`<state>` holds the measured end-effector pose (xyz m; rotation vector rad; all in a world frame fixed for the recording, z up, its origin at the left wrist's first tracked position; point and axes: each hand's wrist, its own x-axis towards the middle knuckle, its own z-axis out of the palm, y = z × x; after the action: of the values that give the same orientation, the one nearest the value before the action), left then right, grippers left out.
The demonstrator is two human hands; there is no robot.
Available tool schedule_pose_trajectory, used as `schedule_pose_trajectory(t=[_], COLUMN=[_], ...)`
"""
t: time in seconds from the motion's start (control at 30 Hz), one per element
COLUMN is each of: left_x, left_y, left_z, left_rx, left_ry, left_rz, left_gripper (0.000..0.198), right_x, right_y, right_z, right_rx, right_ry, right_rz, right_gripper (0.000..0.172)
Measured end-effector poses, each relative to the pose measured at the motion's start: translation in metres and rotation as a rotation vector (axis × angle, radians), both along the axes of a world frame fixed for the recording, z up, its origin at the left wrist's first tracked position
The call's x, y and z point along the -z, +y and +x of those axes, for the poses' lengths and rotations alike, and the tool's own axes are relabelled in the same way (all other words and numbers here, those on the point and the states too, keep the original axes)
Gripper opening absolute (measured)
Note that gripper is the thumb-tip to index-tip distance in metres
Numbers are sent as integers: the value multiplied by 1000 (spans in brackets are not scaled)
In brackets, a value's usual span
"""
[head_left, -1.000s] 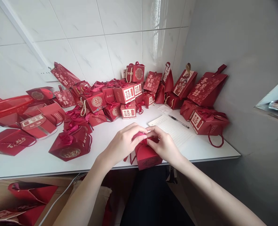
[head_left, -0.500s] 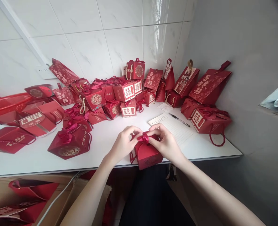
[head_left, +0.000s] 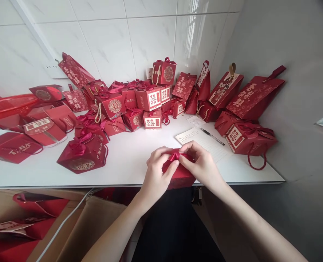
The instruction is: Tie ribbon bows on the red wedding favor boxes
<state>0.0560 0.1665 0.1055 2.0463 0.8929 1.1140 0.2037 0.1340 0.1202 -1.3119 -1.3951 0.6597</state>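
A red gift box (head_left: 181, 176) sits at the front edge of the white table, partly covered by both hands. On its top is a small bow of shiny red ribbon (head_left: 174, 156). My left hand (head_left: 159, 168) pinches the ribbon from the left, thumb and fingers close together. From the right, my right hand (head_left: 198, 160) pinches the ribbon too, its fingertips almost meeting the left ones. Another red box with a ribbon bow (head_left: 82, 154) stands to the left, apart from my hands.
Many red boxes (head_left: 112, 105) are piled along the back wall. A notebook (head_left: 190, 136) and a pen (head_left: 212, 136) lie beyond my right hand. Boxes with cord handles (head_left: 250, 140) stand at the right. A red plastic basket (head_left: 11, 103) is at far left; below, a cardboard carton (head_left: 76, 229) holds red packaging.
The view has shifted slightly. My left hand has turned, its thumb now lower and covering more of the box's left side. Both hands stay at the ribbon.
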Motion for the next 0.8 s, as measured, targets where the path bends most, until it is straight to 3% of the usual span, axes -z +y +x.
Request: schedule_pose_trajectory(t=[0.47, 0.63, 0.8], left_x=[-6, -3, -5], left_y=[17, 18, 16], left_z=[-2, -2, -2], left_rx=[101, 108, 96], left_ry=[-45, -94, -78], left_rz=[-327, -376, -353], left_gripper=[28, 30, 30], right_x=[-7, -2, -2], right_y=[0, -7, -21], right_z=[4, 1, 0], right_rx=[-48, 66, 151], right_ry=[-285, -451, -771], right_rz=[70, 247, 446], right_gripper=[7, 7, 8])
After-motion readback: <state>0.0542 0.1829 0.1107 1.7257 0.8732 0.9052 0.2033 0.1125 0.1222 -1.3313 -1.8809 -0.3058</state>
